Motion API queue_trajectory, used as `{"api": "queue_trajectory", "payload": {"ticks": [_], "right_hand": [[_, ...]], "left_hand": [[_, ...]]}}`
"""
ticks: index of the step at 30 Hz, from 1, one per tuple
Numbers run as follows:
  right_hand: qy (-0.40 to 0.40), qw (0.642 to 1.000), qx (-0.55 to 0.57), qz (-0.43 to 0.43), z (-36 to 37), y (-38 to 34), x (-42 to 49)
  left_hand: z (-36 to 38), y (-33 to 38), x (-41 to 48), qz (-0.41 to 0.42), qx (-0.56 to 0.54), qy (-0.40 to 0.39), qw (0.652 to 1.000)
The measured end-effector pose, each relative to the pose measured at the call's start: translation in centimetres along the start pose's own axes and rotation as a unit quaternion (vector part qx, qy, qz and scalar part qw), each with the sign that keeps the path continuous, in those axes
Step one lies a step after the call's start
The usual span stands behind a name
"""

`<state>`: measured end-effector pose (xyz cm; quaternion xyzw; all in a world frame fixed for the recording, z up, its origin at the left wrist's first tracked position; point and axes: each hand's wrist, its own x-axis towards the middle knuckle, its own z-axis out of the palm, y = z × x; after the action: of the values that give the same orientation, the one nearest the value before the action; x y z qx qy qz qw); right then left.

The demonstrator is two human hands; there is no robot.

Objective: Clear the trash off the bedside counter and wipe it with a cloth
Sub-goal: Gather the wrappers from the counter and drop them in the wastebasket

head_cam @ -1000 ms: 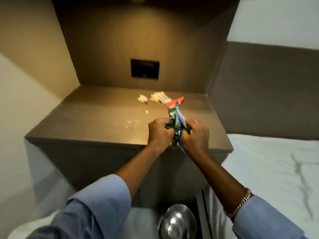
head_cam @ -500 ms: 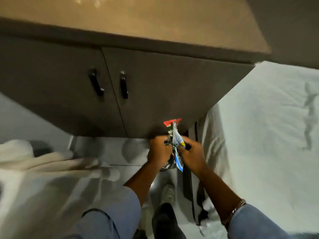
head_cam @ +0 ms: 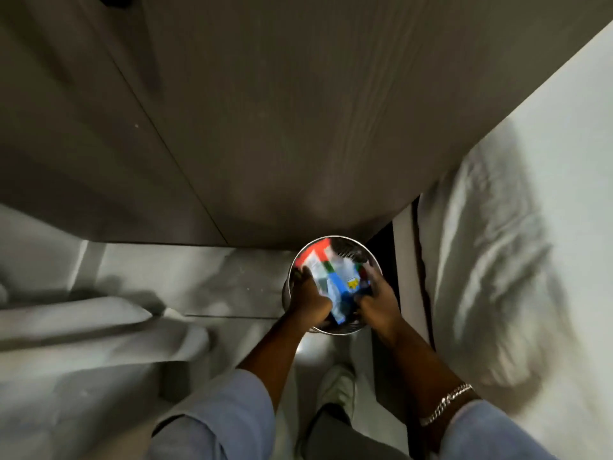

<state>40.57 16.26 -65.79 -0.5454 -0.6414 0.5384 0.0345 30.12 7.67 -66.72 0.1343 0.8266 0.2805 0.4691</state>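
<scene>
A round metal trash bin (head_cam: 373,257) stands on the floor against the base of the bedside cabinet. Both my hands reach down into its mouth. My left hand (head_cam: 310,298) and my right hand (head_cam: 378,300) each grip a side of a bundle of colourful wrappers (head_cam: 333,280), red, white, blue and green, held inside the bin's rim. The image is blurred by motion. The counter top is out of view.
The brown cabinet front (head_cam: 282,127) fills the upper frame. A white bed (head_cam: 517,260) runs along the right, with a dark gap beside the bin. White bedding (head_cam: 83,327) lies at the left. My shoe (head_cam: 336,385) is on the floor below the bin.
My view tipped down from the counter to the floor. Both hands carried the wrappers from the counter's front edge down past the cabinet doors into the bin's mouth.
</scene>
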Motion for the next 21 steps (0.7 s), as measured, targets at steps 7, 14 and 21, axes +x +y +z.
{"api": "queue_trajectory", "payload": {"ticks": [7, 14, 21], "right_hand": [[-0.005, 0.998, -0.03, -0.062, -7.2, -15.0, -14.6], [0.008, 0.961, 0.004, -0.275, -10.6, -35.1, -27.1], [0.017, 0.907, 0.03, -0.419, -12.2, -50.8, -27.5]], "left_hand": [[-12.0, 9.0, -16.4, 0.081, -0.046, 0.06, 0.994], [-25.8, 19.1, -31.6, 0.22, -0.147, 0.12, 0.957], [-37.2, 27.3, -35.9, 0.338, -0.164, 0.194, 0.906]]}}
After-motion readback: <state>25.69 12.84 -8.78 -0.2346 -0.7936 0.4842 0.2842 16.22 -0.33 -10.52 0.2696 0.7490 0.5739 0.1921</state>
